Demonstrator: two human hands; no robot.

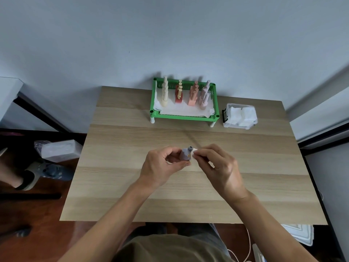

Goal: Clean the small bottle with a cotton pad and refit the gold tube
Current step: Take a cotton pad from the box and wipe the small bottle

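A small grey-purple bottle [184, 154] with an open round neck is held above the middle of the wooden table [117, 148]. My left hand [162, 168] grips its lower body from the left. My right hand [219, 165] pinches a white cotton pad [194, 151] against the bottle's right shoulder. A small gold mark shows on the bottle's side. I see no gold tube in either hand.
A green rack [185, 115] at the back holds rows of cream, red, pink and mauve bottles on white paper. A clear box of cotton pads [239, 115] stands to its right. A person's slippered foot [28, 178] and a wrapped packet [58, 149] are on the floor at left.
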